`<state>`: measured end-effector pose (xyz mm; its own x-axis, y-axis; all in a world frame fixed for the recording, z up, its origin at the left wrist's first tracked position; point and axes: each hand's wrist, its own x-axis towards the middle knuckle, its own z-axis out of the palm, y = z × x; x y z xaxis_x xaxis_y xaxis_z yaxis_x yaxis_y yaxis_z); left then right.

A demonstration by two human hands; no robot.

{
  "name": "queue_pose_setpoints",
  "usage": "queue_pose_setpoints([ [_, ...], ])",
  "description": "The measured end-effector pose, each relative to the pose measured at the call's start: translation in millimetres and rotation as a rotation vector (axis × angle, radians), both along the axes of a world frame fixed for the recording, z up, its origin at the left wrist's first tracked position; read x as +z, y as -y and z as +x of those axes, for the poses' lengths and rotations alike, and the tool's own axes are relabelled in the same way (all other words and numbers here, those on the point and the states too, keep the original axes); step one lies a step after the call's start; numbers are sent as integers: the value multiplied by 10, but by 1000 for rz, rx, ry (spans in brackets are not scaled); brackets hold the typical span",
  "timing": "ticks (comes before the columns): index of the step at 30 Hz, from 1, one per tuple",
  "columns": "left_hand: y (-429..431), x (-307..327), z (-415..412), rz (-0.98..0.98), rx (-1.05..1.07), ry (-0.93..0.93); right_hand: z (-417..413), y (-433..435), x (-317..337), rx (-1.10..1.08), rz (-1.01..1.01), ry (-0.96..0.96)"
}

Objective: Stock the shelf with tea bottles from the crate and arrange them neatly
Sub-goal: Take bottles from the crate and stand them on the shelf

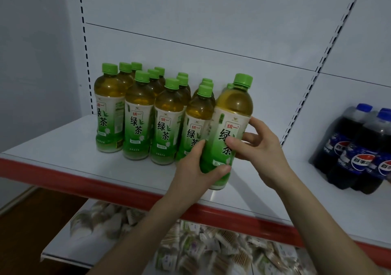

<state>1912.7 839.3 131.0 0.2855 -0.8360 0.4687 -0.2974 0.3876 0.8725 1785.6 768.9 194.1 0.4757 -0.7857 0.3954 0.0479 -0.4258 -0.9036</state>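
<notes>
Both hands curl round one tea bottle (230,114), left hand (196,169) low, right hand (260,145) higher, near the shelf (63,154) front. Left of the grip, four rows (139,116) stand stocked. The crate is out of view, so what remains is unclear.

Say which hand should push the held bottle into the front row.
Right. The right hand grips the bottle on its outer side, by bare shelf. The left hand has fingers between it and the next bottle, so they would likely block the gap.
</notes>
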Motion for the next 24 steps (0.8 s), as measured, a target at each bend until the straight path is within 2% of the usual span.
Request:
queue_pose_setpoints([
  [2,24,-38,99,37,20,182,-28,75,-64,-20,12,7],
  [6,-47,-306,443,101,351,742,-27,215,-231,-106,-16,-81],
  [9,-64,-455,598,310,384,981,10,281,-319,-125,-10,-100],
  [11,-61,-510,631,378,389,1020,39,326,-356,-109,7,-78],
  [13,-66,-520,622,368,393,1002,67,366,-387,-92,20,-63],
  [17,-54,-597,647,271,516,1094,107,440,-443,-53,21,-54],
  [24,-70,-562,614,305,549,1088,146,570,-464,-5,3,-107],
])
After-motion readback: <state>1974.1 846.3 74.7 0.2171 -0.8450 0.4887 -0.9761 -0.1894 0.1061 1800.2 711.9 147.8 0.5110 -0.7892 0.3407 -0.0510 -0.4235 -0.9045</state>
